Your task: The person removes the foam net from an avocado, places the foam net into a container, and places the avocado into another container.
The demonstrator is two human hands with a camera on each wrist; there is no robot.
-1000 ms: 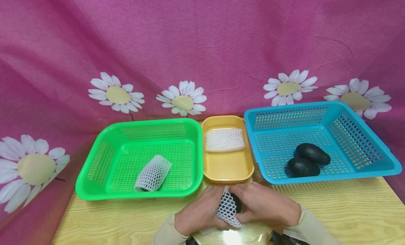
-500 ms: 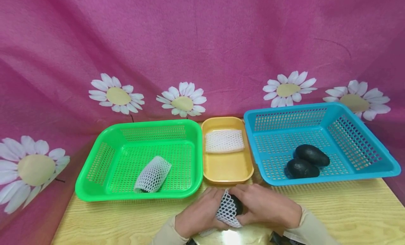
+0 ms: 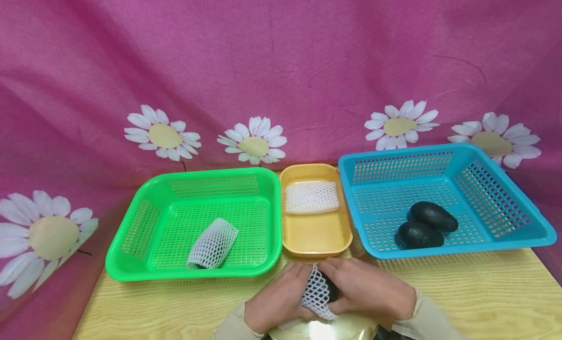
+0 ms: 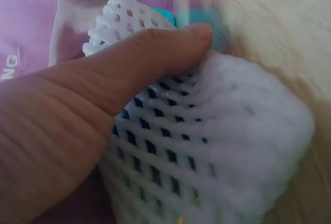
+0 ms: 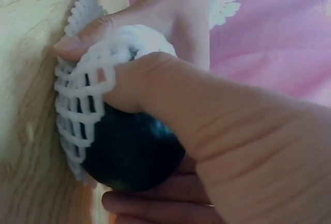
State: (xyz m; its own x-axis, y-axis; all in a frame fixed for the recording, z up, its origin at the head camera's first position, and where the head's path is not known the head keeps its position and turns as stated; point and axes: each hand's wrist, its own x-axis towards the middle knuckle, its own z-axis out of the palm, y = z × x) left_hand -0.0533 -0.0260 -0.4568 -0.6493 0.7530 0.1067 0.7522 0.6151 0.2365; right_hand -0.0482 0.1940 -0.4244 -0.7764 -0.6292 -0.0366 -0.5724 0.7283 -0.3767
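Observation:
Close to the table's near edge, both hands work on a dark avocado (image 5: 134,151) partly inside a white foam net sleeve (image 3: 315,291). My left hand (image 3: 281,295) grips the sleeved part, its thumb lying across the mesh in the left wrist view. From the other side, my right hand (image 3: 369,287) holds the bare dark end, with its thumb over the sleeve's edge and fingers beneath the fruit. In the left wrist view the sleeve (image 4: 248,131) extends past the left thumb as a loose, pale end.
A green basket (image 3: 111,262) at the left holds one netted fruit (image 3: 212,245). The yellow tray (image 3: 316,235) in the middle contains flat foam nets (image 3: 311,197). At the right, a blue basket (image 3: 483,242) has two dark avocados (image 3: 432,216). Behind hangs a pink flowered cloth (image 3: 307,62).
Both hands keep their hold on the avocado and net, with only slight finger shifts. The scene sits a little lower in the head view than before.

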